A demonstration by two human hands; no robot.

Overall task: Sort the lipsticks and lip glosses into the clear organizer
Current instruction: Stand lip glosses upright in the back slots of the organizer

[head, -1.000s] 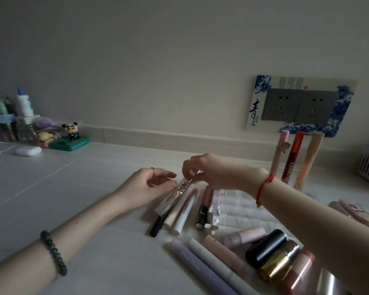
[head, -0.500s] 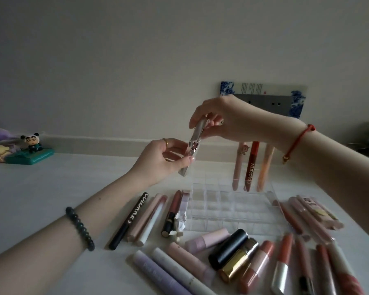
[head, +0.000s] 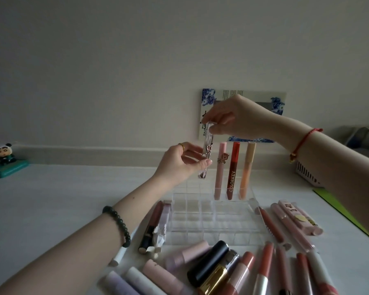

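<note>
Both hands pinch upright lip gloss above clear organizer.

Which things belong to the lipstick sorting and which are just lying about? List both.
Job: clear organizer, held gloss tube, left hand, right hand, three upright tubes, loose lipsticks.
Lying about: panda figurine, white basket, green sheet.

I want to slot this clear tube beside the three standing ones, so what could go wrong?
The clear tube, pinched by the right hand on top and the left hand lower down, hangs right beside the upright pink tube; lowering it could tip that one. The clear organizer has dividers hard to see in this dim light, so the tip may catch one.
</note>
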